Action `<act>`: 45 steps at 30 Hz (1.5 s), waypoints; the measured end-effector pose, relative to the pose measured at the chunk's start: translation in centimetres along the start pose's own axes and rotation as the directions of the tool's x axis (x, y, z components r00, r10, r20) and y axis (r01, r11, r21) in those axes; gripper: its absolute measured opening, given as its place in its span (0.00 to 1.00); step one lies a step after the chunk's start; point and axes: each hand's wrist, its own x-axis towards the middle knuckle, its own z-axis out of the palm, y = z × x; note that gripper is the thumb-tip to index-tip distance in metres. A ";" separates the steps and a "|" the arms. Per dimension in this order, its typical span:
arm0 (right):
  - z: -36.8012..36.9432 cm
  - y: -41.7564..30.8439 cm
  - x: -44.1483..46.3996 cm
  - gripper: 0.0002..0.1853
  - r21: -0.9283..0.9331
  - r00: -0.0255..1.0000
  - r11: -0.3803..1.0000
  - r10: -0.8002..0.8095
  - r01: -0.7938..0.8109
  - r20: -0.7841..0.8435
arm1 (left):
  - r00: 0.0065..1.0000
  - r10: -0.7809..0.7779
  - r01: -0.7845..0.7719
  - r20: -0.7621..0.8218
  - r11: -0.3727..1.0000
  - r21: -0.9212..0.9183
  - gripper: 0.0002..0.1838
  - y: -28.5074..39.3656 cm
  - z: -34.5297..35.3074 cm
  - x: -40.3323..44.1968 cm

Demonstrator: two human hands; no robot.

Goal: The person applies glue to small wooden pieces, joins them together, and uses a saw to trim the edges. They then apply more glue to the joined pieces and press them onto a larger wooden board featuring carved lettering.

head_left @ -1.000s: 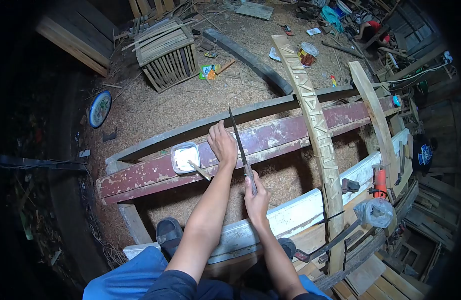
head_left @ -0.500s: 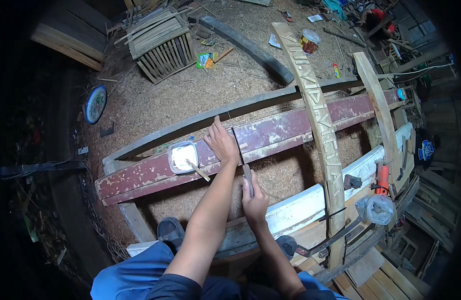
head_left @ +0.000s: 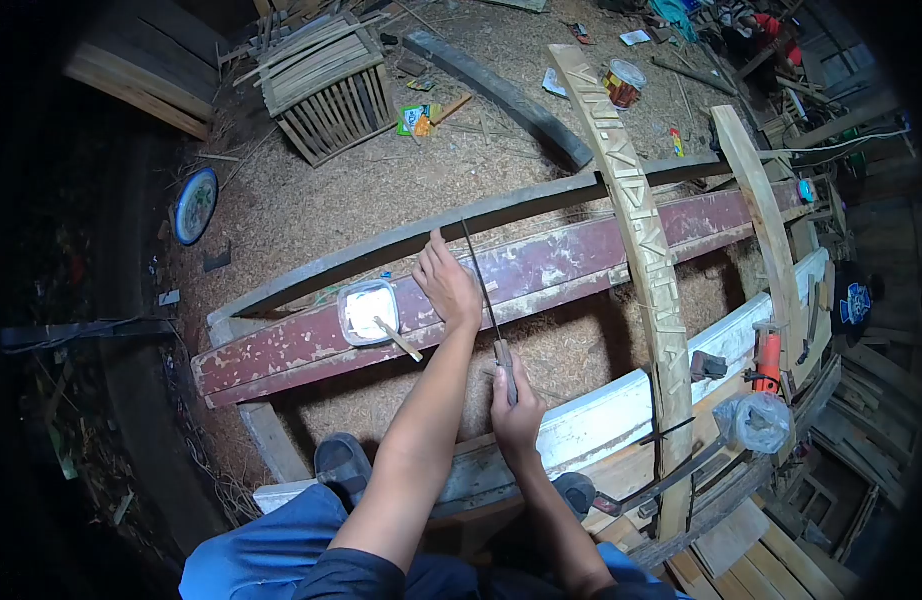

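My left hand (head_left: 449, 284) lies palm down on the maroon plank (head_left: 571, 258), fingers stretched toward the far edge; what is under the palm is hidden. My right hand (head_left: 518, 402) is closed round the brown handle of a saw (head_left: 483, 284). The saw's long, thin, dark blade crosses the plank just right of my left hand. A small pale piece of wood (head_left: 491, 287) shows beside the blade. To the left, a clear tub (head_left: 358, 303) of white material sits on the plank with a stick (head_left: 401, 342) leaning out of it.
A carved board (head_left: 636, 222) and a plain curved board (head_left: 756, 195) cross the planks at right. Nearer is a white beam (head_left: 591, 415). An orange tool (head_left: 769, 358) and plastic bag (head_left: 761, 422) lie right. A slatted crate (head_left: 331, 95) and another person (head_left: 776, 40) are farther off.
The saw blade has drawn back toward me, then slid forward again across the plank, with my right hand on its handle. My left hand stays on the plank. The view has shifted slightly.
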 end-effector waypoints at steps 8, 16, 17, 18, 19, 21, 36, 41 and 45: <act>-1.4 0.2 0.4 0.20 -0.088 0.995 0.994 0.071 -0.064 0.076 | 0.999 -0.036 0.038 -0.030 0.997 0.073 0.26 -0.4 1.5 0.2; -1.4 -1.1 1.6 0.20 -0.112 0.987 0.987 0.126 -0.114 0.098 | 1.000 -0.018 0.021 -0.017 0.983 0.181 0.28 -0.8 1.5 0.1; -1.4 -0.7 1.6 0.20 -0.114 0.988 0.987 0.125 -0.114 0.095 | 1.000 -0.017 0.020 -0.016 0.984 0.178 0.28 -0.7 1.5 0.3; -1.5 -0.1 1.4 0.20 -0.113 0.990 0.990 0.096 -0.084 0.104 | 0.999 -0.030 0.024 0.030 0.982 0.187 0.31 -0.8 1.5 0.4; -1.8 0.3 1.1 0.20 -0.112 0.991 0.992 0.066 -0.053 0.117 | 0.996 -0.049 0.033 0.075 0.980 0.198 0.35 -0.9 1.4 0.3; -2.9 0.2 1.1 0.19 -0.125 0.987 0.990 0.083 -0.065 0.138 | 0.998 -0.039 0.028 0.058 0.982 0.187 0.36 -1.1 1.4 0.3; -0.8 0.8 3.1 0.18 -0.145 0.991 0.987 0.082 -0.066 0.109 | 1.000 0.022 -0.020 -0.016 0.995 0.098 0.43 -0.5 0.4 0.1; -2.8 0.8 1.8 0.19 -0.111 0.991 0.994 0.022 -0.007 0.132 | 1.000 0.004 -0.007 0.027 0.996 0.085 0.41 -0.4 0.3 0.1; -2.4 0.8 0.8 0.19 -0.118 0.986 0.988 0.112 -0.098 0.122 | 0.999 -0.013 0.008 -0.046 0.994 -0.105 0.26 -0.9 0.1 0.0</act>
